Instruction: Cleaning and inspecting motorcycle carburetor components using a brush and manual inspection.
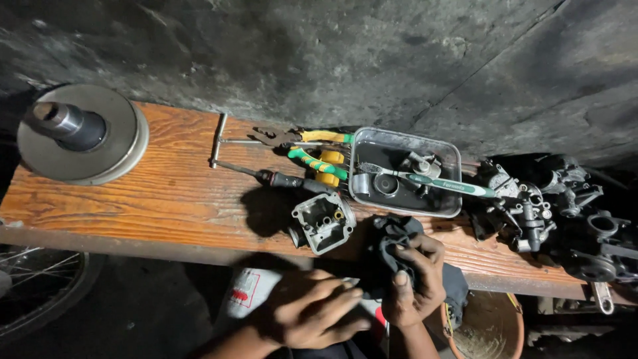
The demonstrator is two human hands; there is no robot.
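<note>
At the near edge of a worn wooden table, a person's right hand closes its grip around a dark rag, thumb pressed into the cloth. The left hand hovers just below the table edge with fingers curled; whether its grip holds anything cannot be told. An open metal carburetor bowl sits just left of the rag, close to the edge. Behind lie a metal tray with a toothbrush, pliers and a T-handle wrench. Bare wood stretches left towards a round clutch disc; engine parts crowd the right end.
</note>
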